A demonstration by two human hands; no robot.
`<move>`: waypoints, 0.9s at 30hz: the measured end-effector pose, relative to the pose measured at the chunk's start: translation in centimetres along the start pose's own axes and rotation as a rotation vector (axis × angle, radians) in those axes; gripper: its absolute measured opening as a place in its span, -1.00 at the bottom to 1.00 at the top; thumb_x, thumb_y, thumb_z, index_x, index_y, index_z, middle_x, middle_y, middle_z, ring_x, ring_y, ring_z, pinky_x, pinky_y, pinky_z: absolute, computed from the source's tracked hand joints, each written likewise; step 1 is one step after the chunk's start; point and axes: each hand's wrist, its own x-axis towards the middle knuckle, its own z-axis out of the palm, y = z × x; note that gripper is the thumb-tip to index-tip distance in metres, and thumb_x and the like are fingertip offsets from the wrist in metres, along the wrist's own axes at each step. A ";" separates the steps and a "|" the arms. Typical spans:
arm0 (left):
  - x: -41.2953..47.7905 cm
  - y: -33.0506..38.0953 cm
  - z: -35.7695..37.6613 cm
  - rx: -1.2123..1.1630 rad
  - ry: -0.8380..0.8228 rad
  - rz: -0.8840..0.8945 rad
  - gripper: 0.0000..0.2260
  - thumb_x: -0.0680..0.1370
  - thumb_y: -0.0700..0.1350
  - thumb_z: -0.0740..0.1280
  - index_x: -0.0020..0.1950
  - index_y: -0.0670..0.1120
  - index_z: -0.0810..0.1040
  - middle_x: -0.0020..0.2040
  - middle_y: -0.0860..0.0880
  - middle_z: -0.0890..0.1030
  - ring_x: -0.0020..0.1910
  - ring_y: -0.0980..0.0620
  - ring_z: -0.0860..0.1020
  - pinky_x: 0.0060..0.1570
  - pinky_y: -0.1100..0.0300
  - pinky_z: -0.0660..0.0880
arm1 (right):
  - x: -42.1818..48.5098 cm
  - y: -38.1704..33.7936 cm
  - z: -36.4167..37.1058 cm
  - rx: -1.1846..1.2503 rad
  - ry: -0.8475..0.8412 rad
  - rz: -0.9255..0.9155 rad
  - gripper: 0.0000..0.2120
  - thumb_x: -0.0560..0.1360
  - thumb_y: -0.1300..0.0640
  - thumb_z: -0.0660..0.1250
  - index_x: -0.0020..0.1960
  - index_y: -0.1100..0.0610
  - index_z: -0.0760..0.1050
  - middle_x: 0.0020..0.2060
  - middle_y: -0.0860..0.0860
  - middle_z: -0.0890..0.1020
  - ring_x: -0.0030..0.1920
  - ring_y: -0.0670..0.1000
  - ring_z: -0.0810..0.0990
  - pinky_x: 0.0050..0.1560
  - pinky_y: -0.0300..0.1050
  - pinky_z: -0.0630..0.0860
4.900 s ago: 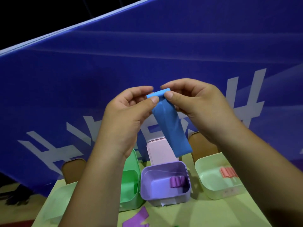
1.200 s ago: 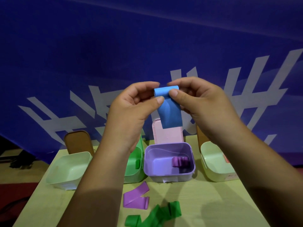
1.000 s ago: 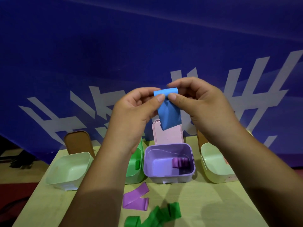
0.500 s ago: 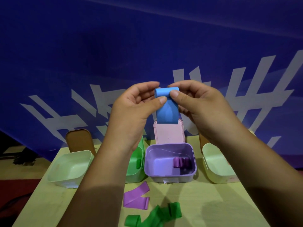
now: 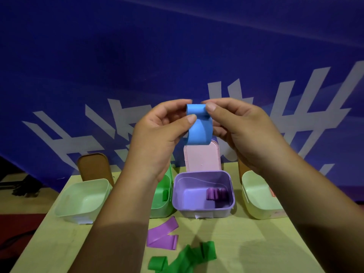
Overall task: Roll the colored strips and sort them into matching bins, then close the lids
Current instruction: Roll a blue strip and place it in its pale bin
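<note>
Behind everything, a blue banner [image 5: 118,56] was hung, printed with large white strokes. These were cut off by the frame and the arms and could not be read. Below it a pale counter [image 5: 256,243] was seen, carrying four open bins in a row. At the far left stood a pale green bin [image 5: 82,200], then a green bin [image 5: 161,194], then a purple bin [image 5: 202,207] with its pink lid [image 5: 201,156] stood upright. A pale bin [image 5: 256,196] at the right was largely hidden by the right forearm.

Above the purple bin, a blue strip [image 5: 199,127] was held up in the air between both hands. Its rolled end was pinched on one side by the left hand [image 5: 157,133] and on the other by the right hand [image 5: 240,127]. The roll's axis thus lay across, from hand to hand, while the unrolled tail hung down in a curve in front of the pink lid.

No blue bin was visible. The pale green bin was judged a possible target, lying down and left of the strip, nearer the left hand. The small white labels [image 5: 201,216] on the bin fronts were too small to be read.
</note>
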 end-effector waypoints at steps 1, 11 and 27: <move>-0.1 0.0 0.0 0.002 -0.005 0.001 -0.71 0.59 -0.30 0.50 0.24 0.00 0.74 0.11 -0.03 0.75 0.19 -0.03 0.71 0.15 0.06 0.65 | 0.0 0.1 0.0 -0.028 0.005 -0.005 -0.82 0.66 0.11 0.40 0.20 0.14 0.70 0.09 0.12 0.76 0.09 0.09 0.76 0.11 -0.11 0.70; -0.7 -0.1 -0.1 -0.078 -0.022 -0.116 -0.77 0.61 -0.23 0.49 0.27 -0.14 0.70 0.18 -0.12 0.76 0.19 -0.10 0.74 0.20 0.03 0.67 | -0.8 0.7 0.2 -0.157 0.045 -0.061 -0.83 0.62 0.18 0.45 0.17 -0.01 0.70 0.04 0.00 0.76 0.13 0.04 0.74 0.22 0.05 0.69; -2.0 -0.6 -1.5 -0.059 0.012 -0.109 -0.74 0.60 -0.30 0.48 0.24 -0.06 0.73 0.20 -0.14 0.72 0.20 -0.11 0.73 0.13 0.01 0.69 | -1.8 1.7 1.6 -0.127 0.071 0.031 -0.87 0.65 0.08 0.43 0.14 0.06 0.72 0.00 0.07 0.78 0.05 0.07 0.77 0.06 -0.10 0.71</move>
